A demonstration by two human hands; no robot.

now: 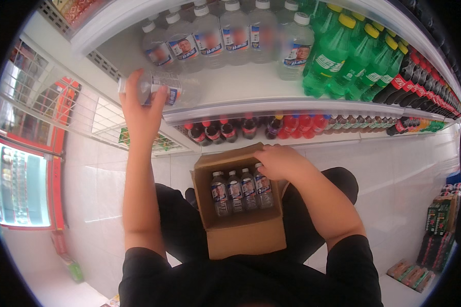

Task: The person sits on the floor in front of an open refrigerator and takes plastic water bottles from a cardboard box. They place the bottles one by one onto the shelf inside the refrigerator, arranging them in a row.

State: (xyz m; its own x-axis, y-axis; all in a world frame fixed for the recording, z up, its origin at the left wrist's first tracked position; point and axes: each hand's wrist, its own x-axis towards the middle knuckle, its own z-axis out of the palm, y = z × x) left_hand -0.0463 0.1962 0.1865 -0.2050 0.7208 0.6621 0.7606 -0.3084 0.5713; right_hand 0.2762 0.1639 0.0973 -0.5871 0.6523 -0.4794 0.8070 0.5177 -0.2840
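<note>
My left hand [144, 96] grips a clear plastic bottle [167, 86] with a blue and white label, tilted over the left end of the white shelf [230, 90]. Behind it on that shelf stands a row of similar clear bottles [236, 34] with white caps. My right hand [278, 161] is at the upper right edge of an open cardboard box [246, 238], between my knees; whether its fingers grip the flap or a bottle, I cannot tell. Several clear bottles [236, 192] lie or stand in the box; the rightmost one is partly hidden by my fingers.
Green bottles with yellow caps [332, 57] and cola bottles [407, 80] fill the shelf's right side. A lower shelf holds small cola bottles [212, 132] and red drinks [305, 124]. A wire rack [61, 103] and a lit fridge [25, 184] stand left; stacked drink packs [438, 218] are at right.
</note>
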